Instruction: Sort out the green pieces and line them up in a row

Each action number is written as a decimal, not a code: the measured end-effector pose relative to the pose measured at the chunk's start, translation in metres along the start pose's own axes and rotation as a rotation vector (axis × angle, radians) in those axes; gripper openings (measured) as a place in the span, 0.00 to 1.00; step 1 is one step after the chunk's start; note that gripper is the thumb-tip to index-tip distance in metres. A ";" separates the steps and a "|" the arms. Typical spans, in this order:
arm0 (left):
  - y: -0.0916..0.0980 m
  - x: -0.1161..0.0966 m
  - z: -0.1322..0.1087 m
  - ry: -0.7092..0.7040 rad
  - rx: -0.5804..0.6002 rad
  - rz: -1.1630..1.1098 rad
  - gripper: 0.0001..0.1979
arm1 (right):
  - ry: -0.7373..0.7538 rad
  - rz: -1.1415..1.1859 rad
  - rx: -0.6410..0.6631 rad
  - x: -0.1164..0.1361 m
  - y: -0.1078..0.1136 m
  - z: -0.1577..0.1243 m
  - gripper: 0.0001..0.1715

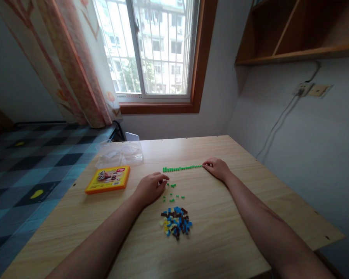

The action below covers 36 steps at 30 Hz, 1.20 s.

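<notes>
Several green pieces form a long row [182,168] across the wooden table [221,232]. At the right end of that row is my right hand [216,167], its fingertips pinched together; whatever they hold is too small to make out. My left hand [152,188] hovers or rests beside the loose green pieces [173,185], left of them, with thumb and forefinger slightly apart and nothing visible between them. More small green pieces [172,200] lie scattered nearer to me. Below them sits a mixed pile [177,223] of blue, brown and yellow pieces.
A yellow and orange box [108,179] lies on the table's left side, with clear plastic packaging [120,152] behind it. A checked bed [31,166] stands left of the table. Behind are a window and curtain; a cable [275,126] hangs on the right wall.
</notes>
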<state>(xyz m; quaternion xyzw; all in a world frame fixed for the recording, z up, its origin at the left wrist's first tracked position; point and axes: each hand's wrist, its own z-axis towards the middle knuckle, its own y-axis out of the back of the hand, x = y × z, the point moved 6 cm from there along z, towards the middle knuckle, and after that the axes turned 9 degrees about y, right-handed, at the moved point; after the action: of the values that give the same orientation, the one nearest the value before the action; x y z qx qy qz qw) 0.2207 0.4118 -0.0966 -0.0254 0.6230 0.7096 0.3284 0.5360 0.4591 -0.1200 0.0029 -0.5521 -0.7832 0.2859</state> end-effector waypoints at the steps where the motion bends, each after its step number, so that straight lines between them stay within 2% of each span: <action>1: 0.000 0.000 0.000 0.001 0.001 -0.001 0.12 | -0.002 -0.003 -0.001 0.000 0.000 0.000 0.12; 36: -0.001 -0.002 -0.001 -0.013 -0.004 0.019 0.11 | -0.017 -0.001 0.019 -0.003 0.000 -0.001 0.12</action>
<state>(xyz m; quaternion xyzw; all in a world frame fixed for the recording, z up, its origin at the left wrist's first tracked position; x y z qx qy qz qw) 0.2219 0.4098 -0.0966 -0.0154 0.6196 0.7141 0.3254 0.5386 0.4599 -0.1214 -0.0008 -0.5620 -0.7780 0.2809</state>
